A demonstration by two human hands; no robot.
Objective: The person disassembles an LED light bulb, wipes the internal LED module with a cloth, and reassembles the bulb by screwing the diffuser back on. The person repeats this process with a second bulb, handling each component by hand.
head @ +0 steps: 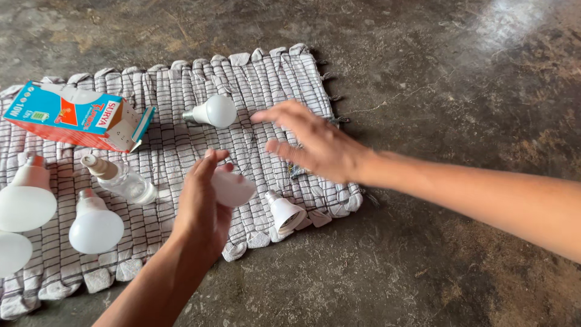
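One white dome cover (233, 189) – clasped in left-hand fingers (209, 166) – above the mat (181, 121)

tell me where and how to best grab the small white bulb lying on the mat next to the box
Probably best to grip the small bulb around its round white globe, coming straight down from above. It lies on its side on the woven mat, metal base pointing left toward the box, nothing touching it. The right hand hovers nearest, fingers spread.

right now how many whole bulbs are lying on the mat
4: one small bulb mid-mat, one lower left, and two at the left edge, the lowest cut off. More may be hidden off-frame.
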